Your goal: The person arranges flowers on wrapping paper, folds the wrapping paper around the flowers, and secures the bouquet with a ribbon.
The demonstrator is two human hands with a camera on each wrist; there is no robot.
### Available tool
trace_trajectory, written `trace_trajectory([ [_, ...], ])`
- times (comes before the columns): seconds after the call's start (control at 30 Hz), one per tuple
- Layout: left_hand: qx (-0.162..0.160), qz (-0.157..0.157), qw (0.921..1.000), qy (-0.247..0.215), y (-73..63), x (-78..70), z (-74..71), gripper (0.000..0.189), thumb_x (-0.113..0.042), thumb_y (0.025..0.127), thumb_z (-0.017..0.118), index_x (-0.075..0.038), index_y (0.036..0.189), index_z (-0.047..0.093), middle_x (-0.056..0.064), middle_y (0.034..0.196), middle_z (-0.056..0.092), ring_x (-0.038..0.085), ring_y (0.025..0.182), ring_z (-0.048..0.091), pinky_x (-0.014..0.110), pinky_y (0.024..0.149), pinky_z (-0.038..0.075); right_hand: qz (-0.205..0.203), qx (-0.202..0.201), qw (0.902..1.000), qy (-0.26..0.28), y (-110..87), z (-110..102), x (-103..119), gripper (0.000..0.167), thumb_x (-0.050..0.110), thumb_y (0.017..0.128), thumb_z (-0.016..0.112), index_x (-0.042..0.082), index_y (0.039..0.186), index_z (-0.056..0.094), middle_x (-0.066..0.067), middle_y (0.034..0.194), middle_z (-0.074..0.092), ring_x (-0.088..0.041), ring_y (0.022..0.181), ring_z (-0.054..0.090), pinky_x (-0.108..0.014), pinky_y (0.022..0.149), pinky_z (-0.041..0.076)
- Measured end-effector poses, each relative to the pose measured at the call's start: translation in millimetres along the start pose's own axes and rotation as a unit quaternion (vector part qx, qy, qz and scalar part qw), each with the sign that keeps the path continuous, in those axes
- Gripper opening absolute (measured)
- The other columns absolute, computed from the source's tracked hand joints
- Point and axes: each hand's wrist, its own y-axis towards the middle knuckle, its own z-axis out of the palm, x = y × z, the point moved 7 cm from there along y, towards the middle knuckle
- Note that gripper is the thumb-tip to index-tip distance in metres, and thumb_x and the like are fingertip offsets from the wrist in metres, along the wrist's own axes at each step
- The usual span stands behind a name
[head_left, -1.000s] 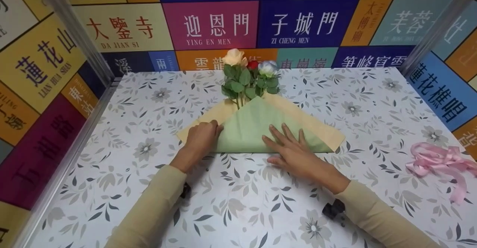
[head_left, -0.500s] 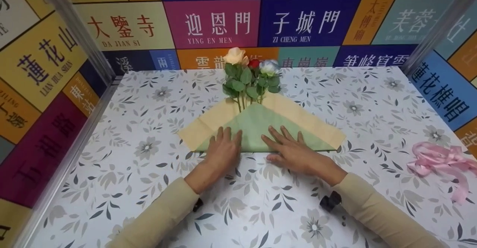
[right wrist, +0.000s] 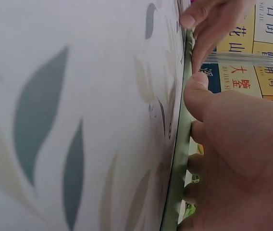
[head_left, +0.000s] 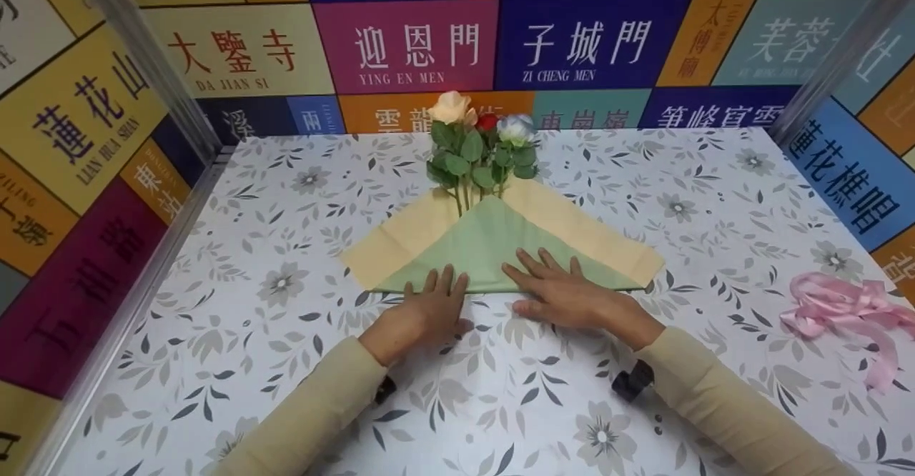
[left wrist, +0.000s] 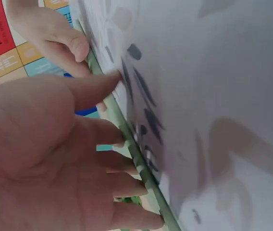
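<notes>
The folded wrapping paper lay on the counter, long edge running left to right, ahead of the left hand, whose extended fingertips overlapped that edge, and the right hand, whose spread fingers lay farther onto it.

I'm looking straight at a back wall of multicoloured rectangular panels lettered with large Chinese characters: there's YING EN MEN in white on magenta, ZI CHENG MEN right beside it on deep blue. Similar colour-block panels cover the slanting left wall and the sign-covered right wall, with a shiny pale left corner post on my screen. Below spreads a white tabletop patterned with grey flowers and leaves, softly lit.
</notes>
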Motion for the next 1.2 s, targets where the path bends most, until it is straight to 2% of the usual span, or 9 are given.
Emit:
trace_trajectory([
  [0.1,0.013,-0.008,0.9997,-0.017,-2.0,1.4,5.6,0.082,-0.051,0.102,0.047,-0.012,0.162,0.008,0.015,0.17,-0.001,0.036,0.158,0.002,0.061,0.124,0.013,-0.008,-0.01,0.9997,-0.019,-0.1,2,8,0.069,0.049,0.103,0.047,0.023,0.161,0.02,-0.014,0.169,0.001,-0.046,0.154,-0.003,-0.076,0.115,-0.004],
  [0.3,-0.005,-0.018,0.9995,-0.025,-2.2,4.0,2.4,0.088,-0.06,0.1,0.043,-0.007,0.162,0.008,0.011,0.17,-0.001,0.035,0.158,-0.001,0.057,0.126,0.008,-0.051,0.002,0.9979,-0.04,-0.8,6,37,0.065,0.05,0.102,0.047,0.024,0.159,0.028,-0.009,0.17,0.002,-0.04,0.156,-0.003,-0.073,0.118,-0.001],
  [0.5,-0.008,-0.02,0.9995,-0.025,-9.7,17.4,1.2,0.091,-0.057,0.099,0.048,-0.002,0.16,0.01,0.018,0.169,-0.002,0.037,0.157,-0.002,0.055,0.127,0.008,-0.049,0.025,0.9977,-0.041,-0.5,11,37,0.067,0.048,0.103,0.048,0.021,0.16,0.026,-0.007,0.17,0.006,-0.04,0.156,0.003,-0.075,0.116,0.006],
  [0.67,-0.017,0.011,0.9985,-0.05,-14.8,34.4,-3.4,0.082,-0.047,0.103,0.049,0.006,0.157,0.018,0.023,0.167,0.005,0.041,0.156,0.007,0.048,0.126,0.019,-0.041,0.012,0.9988,-0.025,1.8,9,37,0.064,0.046,0.102,0.051,0.02,0.157,0.033,-0.009,0.17,0.01,-0.042,0.155,0.008,-0.074,0.117,0.008],
  [0.77,-0.067,0.059,0.9941,-0.061,-14.3,43.3,-16.0,0.059,-0.033,0.104,0.053,0.011,0.142,0.046,0.031,0.161,0.023,0.044,0.146,0.034,0.05,0.116,0.038,-0.037,-0.028,0.9986,-0.025,6.1,3,44,0.058,0.044,0.1,0.056,0.016,0.15,0.047,-0.015,0.166,0.023,-0.041,0.154,0.019,-0.07,0.119,0.015],
  [0.83,-0.121,0.092,0.986,-0.069,-12.4,49.3,-26.1,0.036,-0.018,0.101,0.059,0.011,0.121,0.063,0.034,0.146,0.044,0.041,0.126,0.055,0.051,0.102,0.049,-0.038,-0.067,0.9966,-0.028,11.0,-3,50,0.05,0.04,0.098,0.061,0.012,0.139,0.06,-0.018,0.158,0.038,-0.039,0.146,0.036,-0.065,0.117,0.027],
  [0.9,-0.179,0.114,0.9748,-0.069,-9.2,55.5,-35.7,0.017,-0.005,0.095,0.063,0.009,0.101,0.072,0.031,0.123,0.059,0.035,0.101,0.062,0.048,0.088,0.054,-0.035,-0.102,0.9939,-0.024,17.7,-8,55,0.039,0.037,0.096,0.066,0.008,0.123,0.069,-0.017,0.142,0.05,-0.036,0.13,0.05,-0.058,0.108,0.04],
  [1.03,-0.22,0.09,0.9649,-0.111,0.9,72.8,-46.5,0.018,0.006,0.084,0.067,0.006,0.098,0.077,0.021,0.099,0.063,0.025,0.087,0.054,0.042,0.082,0.052,-0.02,-0.143,0.9895,-0.005,36.3,-13,65,0.027,0.032,0.092,0.072,0.007,0.101,0.071,-0.01,0.116,0.054,-0.028,0.104,0.056,-0.046,0.091,0.049],
  [1.2,-0.173,0.039,0.97,-0.166,10.5,91.8,-48.8,0.033,-0.004,0.083,0.077,0.002,0.115,0.074,0.02,0.113,0.063,0.025,0.101,0.055,0.04,0.097,0.049,0.005,-0.162,0.9868,0.008,60.2,-16,75,0.038,0.034,0.09,0.076,0.006,0.113,0.068,-0.012,0.125,0.053,-0.031,0.112,0.056,-0.048,0.094,0.05],
])
